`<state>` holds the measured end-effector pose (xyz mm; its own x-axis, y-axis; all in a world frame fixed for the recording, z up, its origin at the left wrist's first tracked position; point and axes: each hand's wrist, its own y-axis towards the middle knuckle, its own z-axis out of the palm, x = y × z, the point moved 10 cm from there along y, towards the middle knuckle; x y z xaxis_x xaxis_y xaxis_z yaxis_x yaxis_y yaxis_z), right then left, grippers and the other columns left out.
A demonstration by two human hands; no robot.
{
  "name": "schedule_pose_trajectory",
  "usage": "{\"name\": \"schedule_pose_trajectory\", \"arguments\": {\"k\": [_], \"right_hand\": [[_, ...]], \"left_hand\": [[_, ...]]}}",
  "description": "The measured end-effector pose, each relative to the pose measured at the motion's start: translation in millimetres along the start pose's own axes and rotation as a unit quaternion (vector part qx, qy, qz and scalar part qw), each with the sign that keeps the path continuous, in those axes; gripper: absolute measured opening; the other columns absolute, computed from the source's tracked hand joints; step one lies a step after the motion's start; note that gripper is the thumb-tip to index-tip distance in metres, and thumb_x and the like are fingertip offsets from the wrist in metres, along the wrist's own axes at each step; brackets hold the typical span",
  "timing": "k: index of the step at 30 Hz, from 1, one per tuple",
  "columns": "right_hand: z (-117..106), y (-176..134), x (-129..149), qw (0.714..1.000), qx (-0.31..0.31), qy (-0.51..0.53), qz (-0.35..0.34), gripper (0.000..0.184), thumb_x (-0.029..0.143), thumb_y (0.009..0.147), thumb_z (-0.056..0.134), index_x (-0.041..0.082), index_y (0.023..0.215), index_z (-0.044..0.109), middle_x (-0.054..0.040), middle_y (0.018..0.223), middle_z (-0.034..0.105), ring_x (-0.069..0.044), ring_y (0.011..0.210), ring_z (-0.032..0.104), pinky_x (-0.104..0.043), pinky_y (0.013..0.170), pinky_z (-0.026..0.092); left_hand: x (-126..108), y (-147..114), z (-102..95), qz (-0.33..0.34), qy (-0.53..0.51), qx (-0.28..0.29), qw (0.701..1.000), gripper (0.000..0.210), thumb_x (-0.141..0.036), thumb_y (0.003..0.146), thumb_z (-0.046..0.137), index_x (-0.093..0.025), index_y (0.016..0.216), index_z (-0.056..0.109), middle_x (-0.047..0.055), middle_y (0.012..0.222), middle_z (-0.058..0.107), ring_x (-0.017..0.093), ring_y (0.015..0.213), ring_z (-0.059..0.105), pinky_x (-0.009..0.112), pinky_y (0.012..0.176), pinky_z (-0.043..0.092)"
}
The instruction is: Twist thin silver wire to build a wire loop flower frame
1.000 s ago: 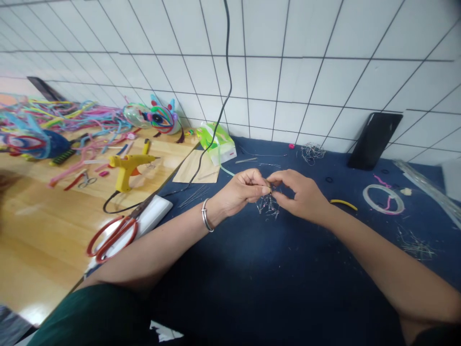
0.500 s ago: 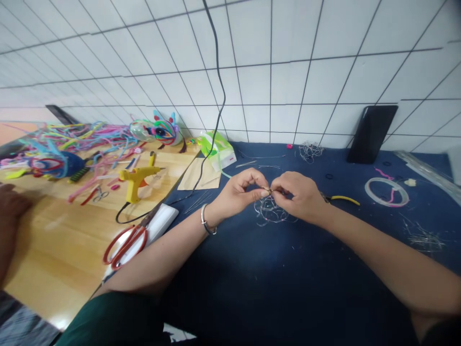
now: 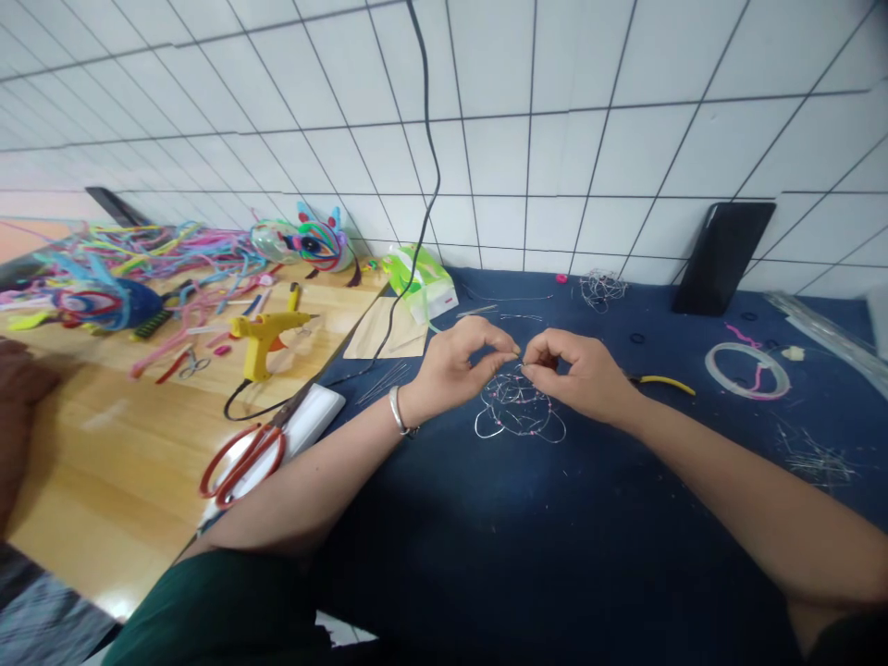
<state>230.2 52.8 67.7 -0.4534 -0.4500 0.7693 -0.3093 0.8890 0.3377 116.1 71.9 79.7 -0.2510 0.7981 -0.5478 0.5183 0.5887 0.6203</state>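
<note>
My left hand (image 3: 462,370) and my right hand (image 3: 586,375) meet fingertip to fingertip above the dark blue cloth. Each has thumb and index finger pinched together. Beneath them is a looped thin silver wire piece with small pink beads (image 3: 517,400), partly behind the fingers. My right fingertips are on a bit of wire at its upper edge. Whatever my left fingertips pinch is too small to make out. Yellow-handled pliers (image 3: 666,381) lie just right of my right hand, their head hidden behind it.
On the dark blue cloth (image 3: 555,555) are a wire tangle (image 3: 602,289), a clear coil (image 3: 747,370) and cut wires (image 3: 819,453). A black phone (image 3: 725,259) leans on the wall. Leftward lie red-handled scissors (image 3: 242,462), a yellow glue gun (image 3: 262,344) and another person's arm (image 3: 20,416).
My hands have drawn slightly apart, and my left fingertips have risen a little. More of the beaded wire loops now shows below them. The view has shifted slightly.
</note>
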Motion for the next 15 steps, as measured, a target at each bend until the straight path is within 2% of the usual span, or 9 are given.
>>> {"name": "schedule_pose_trajectory", "arguments": {"k": [3,6,12,15], "right_hand": [[-1.0,0.3,-2.2,1.0,-0.008,0.019,0.012,0.003,0.018,0.076,0.058,0.017,0.073,0.057,0.0029,0.065,0.055,-0.008,0.059,0.049,-0.024,0.058,0.042],[-0.1,0.0,-3.1,0.999,-0.015,0.035,0.015,0.004,0.019,0.077,0.059,0.017,0.074,0.058,0.0031,0.066,0.054,-0.008,0.059,0.047,-0.024,0.057,0.04],[4.4,-4.0,1.2,0.997,-0.02,0.076,0.003,0.007,0.022,0.08,0.059,0.017,0.075,0.057,0.0042,0.066,0.051,-0.007,0.058,0.044,-0.022,0.055,0.037],[4.7,-6.4,5.8,0.995,-0.015,0.101,-0.007,0.011,0.026,0.085,0.055,0.017,0.078,0.058,0.0027,0.069,0.054,-0.007,0.061,0.048,-0.022,0.058,0.04]], "left_hand": [[-18.8,-3.5,0.8,0.109,0.061,0.004,0.992,0.012,-0.012,0.08,0.057,-0.022,0.087,0.057,0.002,0.089,0.07,0.014,0.087,0.063,0.036,0.086,0.048],[-28.4,-8.1,-2.4,0.16,0.067,-0.025,0.984,0.018,-0.009,0.077,0.058,-0.023,0.089,0.056,0.002,0.093,0.069,0.014,0.09,0.063,0.035,0.086,0.049],[-35.0,-11.9,-6.5,0.162,-0.002,-0.095,0.982,0.017,-0.007,0.078,0.061,-0.02,0.084,0.051,0.001,0.085,0.067,0.012,0.083,0.064,0.031,0.077,0.053],[-32.7,-14.8,-10.6,0.148,-0.044,-0.141,0.978,0.017,-0.007,0.079,0.061,-0.02,0.083,0.05,0.0,0.083,0.066,0.012,0.082,0.065,0.029,0.074,0.054]]}}
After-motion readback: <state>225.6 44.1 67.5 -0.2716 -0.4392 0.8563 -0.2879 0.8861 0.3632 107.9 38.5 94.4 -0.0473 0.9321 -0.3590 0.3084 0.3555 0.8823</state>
